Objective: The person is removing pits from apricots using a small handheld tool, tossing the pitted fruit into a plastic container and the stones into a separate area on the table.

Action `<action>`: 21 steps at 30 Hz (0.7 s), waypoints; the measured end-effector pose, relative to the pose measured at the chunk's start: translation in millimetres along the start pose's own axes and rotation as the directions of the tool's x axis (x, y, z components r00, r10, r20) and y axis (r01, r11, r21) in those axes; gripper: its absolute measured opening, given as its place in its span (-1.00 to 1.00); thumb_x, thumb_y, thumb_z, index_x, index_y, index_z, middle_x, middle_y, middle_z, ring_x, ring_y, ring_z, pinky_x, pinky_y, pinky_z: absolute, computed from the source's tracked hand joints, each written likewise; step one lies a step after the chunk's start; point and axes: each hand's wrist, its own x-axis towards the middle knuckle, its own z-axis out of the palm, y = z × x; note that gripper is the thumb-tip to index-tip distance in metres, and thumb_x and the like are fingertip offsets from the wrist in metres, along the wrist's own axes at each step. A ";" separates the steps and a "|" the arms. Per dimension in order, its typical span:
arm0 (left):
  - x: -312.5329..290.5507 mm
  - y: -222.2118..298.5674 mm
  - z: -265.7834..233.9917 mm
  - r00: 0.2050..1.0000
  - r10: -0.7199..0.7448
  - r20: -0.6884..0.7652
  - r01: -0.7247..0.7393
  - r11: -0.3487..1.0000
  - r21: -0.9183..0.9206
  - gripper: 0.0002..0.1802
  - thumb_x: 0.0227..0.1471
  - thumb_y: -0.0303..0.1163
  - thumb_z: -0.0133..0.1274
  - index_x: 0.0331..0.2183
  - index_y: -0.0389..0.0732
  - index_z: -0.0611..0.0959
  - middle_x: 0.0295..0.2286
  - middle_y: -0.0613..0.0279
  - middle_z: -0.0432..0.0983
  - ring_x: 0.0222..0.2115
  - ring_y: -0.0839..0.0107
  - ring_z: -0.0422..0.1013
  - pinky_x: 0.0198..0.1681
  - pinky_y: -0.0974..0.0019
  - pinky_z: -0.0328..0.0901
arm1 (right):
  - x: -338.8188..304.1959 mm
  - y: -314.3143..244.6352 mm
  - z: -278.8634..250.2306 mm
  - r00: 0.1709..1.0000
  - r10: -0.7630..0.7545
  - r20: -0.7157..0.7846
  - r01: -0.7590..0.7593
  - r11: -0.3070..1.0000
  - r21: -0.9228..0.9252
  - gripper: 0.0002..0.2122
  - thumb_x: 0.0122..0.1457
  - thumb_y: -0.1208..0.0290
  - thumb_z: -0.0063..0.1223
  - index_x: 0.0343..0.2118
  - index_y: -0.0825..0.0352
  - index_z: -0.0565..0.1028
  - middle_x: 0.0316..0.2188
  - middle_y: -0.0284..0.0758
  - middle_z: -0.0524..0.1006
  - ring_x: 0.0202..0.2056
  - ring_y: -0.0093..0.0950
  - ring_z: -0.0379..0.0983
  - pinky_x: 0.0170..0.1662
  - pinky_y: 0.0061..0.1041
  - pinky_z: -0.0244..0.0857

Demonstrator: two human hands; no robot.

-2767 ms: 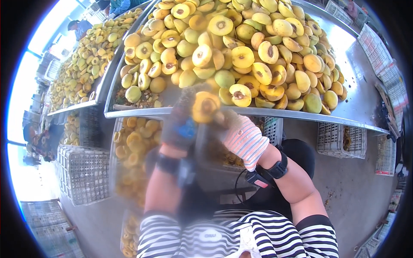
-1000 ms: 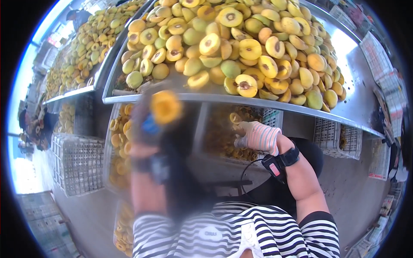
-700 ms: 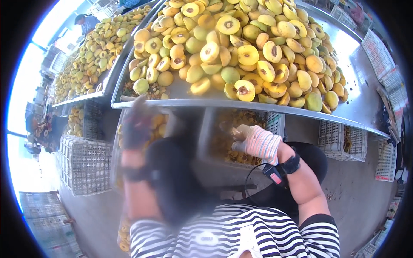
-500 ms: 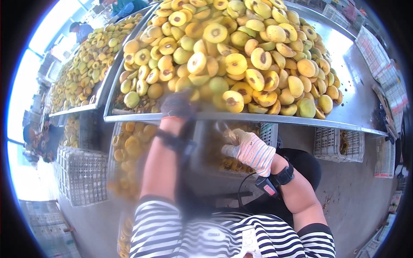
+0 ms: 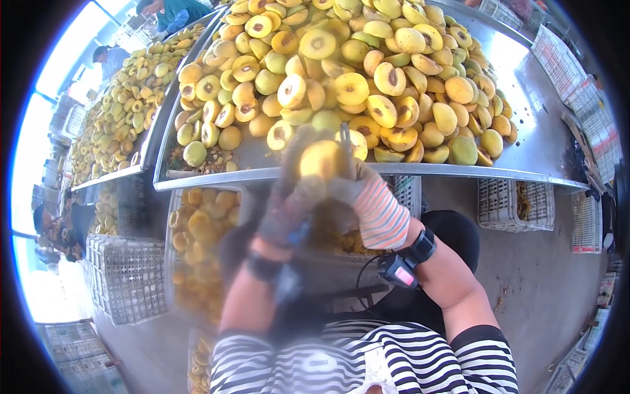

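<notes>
Over the front edge of the metal table [image 5: 367, 172], both gloved hands meet at a halved yellow peach [image 5: 319, 159]. My left hand [image 5: 289, 197], in a dark, soiled glove and smeared by motion, is closed around the peach half from its left side. My right hand [image 5: 380, 207], in a striped knit glove, is closed on a small hand tool [image 5: 345, 134], whose slim dark end stands up beside the fruit. Its handle is hidden in the fingers. Behind the hands rises a large heap of halved peaches [image 5: 387, 108], several with brown pit hollows showing.
Below the table stand a crate of peach pieces [image 5: 203, 220] and a grey crate [image 5: 515, 205]. A white crate [image 5: 128, 279] sits at the left. Another table heaped with peaches [image 5: 125, 125] lies left, with a person in green [image 5: 180, 13] behind it.
My left hand has come back from the heap's front edge with a peach half. My right hand has moved up and slightly right with the tool, and the two hands now meet.
</notes>
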 end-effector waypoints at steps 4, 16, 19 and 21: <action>11.3 -2.6 6.5 0.966 0.255 -0.037 -0.161 0.710 0.686 -0.45 0.20 -0.27 -0.10 0.16 -0.24 0.24 -0.07 0.14 0.39 -0.19 0.41 0.37 -0.13 0.35 0.32 | 11.2 11.2 -7.6 0.904 -0.423 0.068 0.335 0.598 -0.728 -0.72 0.14 0.40 0.12 -0.09 0.31 0.44 -0.35 -0.35 0.52 -0.33 -0.45 0.46 -0.37 -0.51 0.37; 21.0 -9.3 -4.4 0.995 -0.050 -0.088 0.015 0.935 -0.355 -0.51 0.16 -0.16 -0.05 -0.01 -0.33 0.40 -0.18 -0.06 0.44 -0.22 0.16 0.43 -0.12 0.22 0.38 | 19.7 28.4 -17.4 0.601 -0.428 0.675 0.468 -0.496 -0.731 -0.58 0.10 0.33 0.13 0.00 0.36 0.34 -0.21 -0.04 0.51 -0.22 -0.10 0.49 -0.21 -0.30 0.41; 22.4 -6.3 -13.7 0.995 -0.084 0.051 0.095 0.951 -0.295 -0.55 0.15 -0.19 -0.04 -0.05 -0.34 0.44 -0.23 -0.03 0.46 -0.26 0.21 0.45 -0.18 0.28 0.40 | 20.5 33.2 -20.4 0.725 -0.212 0.656 0.524 -0.450 -0.724 -0.59 0.14 0.44 0.07 0.06 0.37 0.31 -0.07 -0.16 0.47 -0.08 -0.31 0.47 -0.07 -0.42 0.37; 23.9 -4.8 -16.2 0.987 -0.139 0.083 0.158 0.941 -0.299 -0.58 0.15 -0.21 -0.03 -0.07 -0.33 0.46 -0.25 0.00 0.47 -0.27 0.24 0.45 -0.20 0.32 0.40 | 17.6 39.5 -23.3 0.830 -0.204 0.519 0.512 -0.090 -0.854 -0.58 0.14 0.47 0.07 0.07 0.37 0.31 -0.06 -0.22 0.48 -0.06 -0.42 0.44 -0.03 -0.47 0.34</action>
